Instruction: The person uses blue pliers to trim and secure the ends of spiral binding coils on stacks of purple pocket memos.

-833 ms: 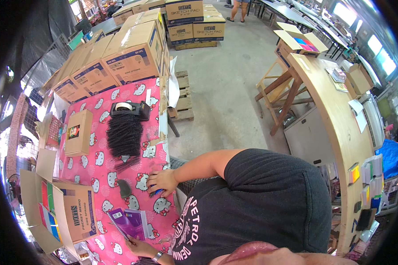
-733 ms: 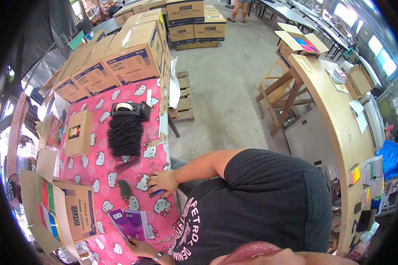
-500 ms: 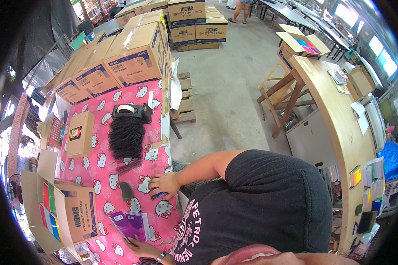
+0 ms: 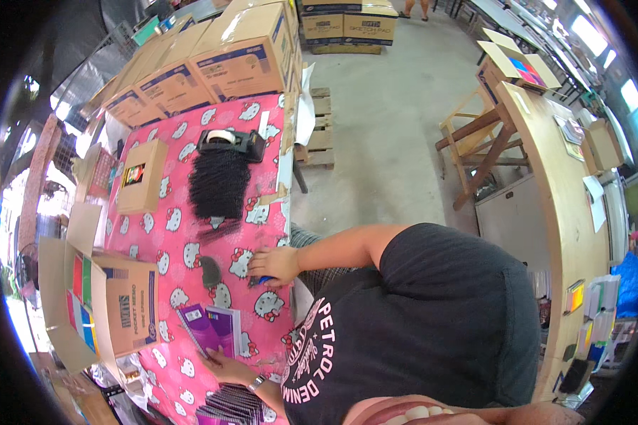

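My left hand (image 4: 223, 367), with a watch on its wrist, is closed on the lower edge of a purple spiral notebook (image 4: 200, 327). A second purple notebook (image 4: 225, 327) lies against it on the right. Farther up, at the table's edge, my right hand (image 4: 275, 265) rests with bent fingers over a small blue and dark tool (image 4: 264, 280), mostly hidden. A dark grey rounded piece (image 4: 210, 272) lies between the hands. Beyond it is a pile of black binding coils (image 4: 220, 185), some loose at its near end.
A tape dispenser (image 4: 252, 146) stands behind the coils on the pink-covered table (image 4: 184, 244). To the left are a small cardboard box (image 4: 140, 185) and an open carton (image 4: 131, 304) holding colourful pads. Stacked cartons (image 4: 241, 67) line the far end. Coil-bound notebooks (image 4: 230, 405) lie nearest me.
The whole view has shifted, so the table sits higher and more to the right. Coil-bound notebooks now show at the bottom. Both hands keep about the same places on the table.
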`<action>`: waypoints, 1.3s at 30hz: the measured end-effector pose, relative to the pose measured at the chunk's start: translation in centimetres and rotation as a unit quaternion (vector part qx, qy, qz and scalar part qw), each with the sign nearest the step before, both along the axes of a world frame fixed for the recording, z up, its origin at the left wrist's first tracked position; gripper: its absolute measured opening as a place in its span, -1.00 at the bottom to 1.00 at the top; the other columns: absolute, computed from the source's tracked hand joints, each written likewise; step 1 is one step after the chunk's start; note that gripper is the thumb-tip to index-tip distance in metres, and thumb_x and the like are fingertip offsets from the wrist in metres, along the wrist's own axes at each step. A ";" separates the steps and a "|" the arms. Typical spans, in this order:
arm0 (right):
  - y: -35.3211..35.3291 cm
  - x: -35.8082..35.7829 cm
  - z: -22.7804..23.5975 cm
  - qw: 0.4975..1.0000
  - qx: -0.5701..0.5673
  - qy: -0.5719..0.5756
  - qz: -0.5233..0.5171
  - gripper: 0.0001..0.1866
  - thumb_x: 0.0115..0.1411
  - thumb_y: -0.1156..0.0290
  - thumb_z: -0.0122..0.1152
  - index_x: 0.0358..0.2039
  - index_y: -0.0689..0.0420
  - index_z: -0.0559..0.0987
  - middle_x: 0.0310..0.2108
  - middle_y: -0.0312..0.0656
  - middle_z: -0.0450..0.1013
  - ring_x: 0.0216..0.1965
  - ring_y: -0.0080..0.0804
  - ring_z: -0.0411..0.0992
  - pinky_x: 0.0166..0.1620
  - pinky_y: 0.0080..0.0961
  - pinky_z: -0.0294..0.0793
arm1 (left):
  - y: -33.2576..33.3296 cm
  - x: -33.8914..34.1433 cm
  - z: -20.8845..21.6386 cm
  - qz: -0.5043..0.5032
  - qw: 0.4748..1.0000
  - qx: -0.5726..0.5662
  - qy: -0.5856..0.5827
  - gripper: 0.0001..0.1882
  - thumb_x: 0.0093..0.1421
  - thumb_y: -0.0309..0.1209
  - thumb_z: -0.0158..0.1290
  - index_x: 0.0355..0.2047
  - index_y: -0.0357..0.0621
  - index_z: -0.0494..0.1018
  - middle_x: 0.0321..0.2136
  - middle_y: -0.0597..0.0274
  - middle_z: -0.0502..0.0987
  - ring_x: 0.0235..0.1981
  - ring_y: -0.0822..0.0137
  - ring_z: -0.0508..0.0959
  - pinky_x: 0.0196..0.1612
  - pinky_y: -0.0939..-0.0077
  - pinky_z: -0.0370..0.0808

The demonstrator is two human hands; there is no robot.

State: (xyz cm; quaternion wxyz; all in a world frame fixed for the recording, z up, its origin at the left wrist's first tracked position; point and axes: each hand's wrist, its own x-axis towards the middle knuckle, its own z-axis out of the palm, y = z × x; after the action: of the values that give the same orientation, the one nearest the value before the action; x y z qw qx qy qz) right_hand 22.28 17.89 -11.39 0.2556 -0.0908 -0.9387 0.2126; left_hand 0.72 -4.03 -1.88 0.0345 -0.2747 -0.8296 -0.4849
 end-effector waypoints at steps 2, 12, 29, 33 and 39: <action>0.5 -0.3 0.3 0.998 -0.047 -0.026 -0.012 -0.40 -0.03 0.21 0.25 0.05 0.12 0.42 -0.02 -0.08 0.38 0.08 -0.09 0.30 0.16 -0.14 0.20 | 0.1 -0.1 0.2 0.004 0.998 -0.012 -0.059 -0.57 0.35 -0.31 -0.07 0.03 -0.50 0.35 -0.26 -0.18 0.57 -0.39 0.20 0.64 -0.37 0.41 0.58; -6.5 -8.4 11.4 0.979 -0.081 0.131 0.135 -0.49 0.00 0.21 0.29 -0.02 0.11 0.50 -0.06 -0.18 0.42 0.01 -0.16 0.31 0.11 -0.16 0.19 | 0.4 2.4 1.2 0.003 0.996 -0.014 0.086 -0.69 0.27 -0.35 0.03 -0.18 -0.41 0.53 -0.38 -0.08 0.62 -0.47 0.17 0.61 -0.41 0.33 0.46; -5.9 -4.5 13.7 0.986 -0.025 0.123 0.111 -0.47 -0.07 0.21 0.33 -0.04 0.08 0.54 -0.09 -0.27 0.43 -0.02 -0.23 0.30 0.11 -0.18 0.16 | 1.2 4.5 2.8 -0.048 0.994 -0.014 0.099 -0.72 0.27 -0.45 -0.01 -0.15 -0.47 0.50 -0.34 -0.13 0.61 -0.42 0.12 0.62 -0.37 0.36 0.51; -6.4 -4.8 14.3 0.984 -0.034 0.139 0.111 -0.50 -0.06 0.24 0.32 -0.05 0.07 0.55 -0.10 -0.28 0.44 -0.03 -0.24 0.30 0.09 -0.20 0.18 | 0.7 4.1 2.6 -0.045 0.990 0.005 0.135 -0.75 0.25 -0.48 -0.01 -0.18 -0.46 0.51 -0.40 -0.09 0.61 -0.49 0.10 0.59 -0.41 0.33 0.48; -6.0 -3.5 15.1 0.984 -0.036 0.121 0.128 -0.54 0.00 0.28 0.28 -0.04 0.05 0.54 -0.11 -0.28 0.44 -0.05 -0.23 0.32 0.07 -0.21 0.22 | -0.4 3.4 2.4 -0.085 0.968 -0.084 0.221 -0.69 0.10 -0.64 0.01 -0.11 -0.30 0.52 -0.51 -0.09 0.53 -0.58 0.07 0.48 -0.50 0.26 0.35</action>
State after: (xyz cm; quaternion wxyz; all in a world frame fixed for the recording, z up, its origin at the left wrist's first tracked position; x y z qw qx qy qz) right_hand 18.81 11.87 3.69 0.3345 0.0480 -0.8966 0.2863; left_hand 4.16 -4.40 0.50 0.1519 -0.4465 -0.8128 -0.3420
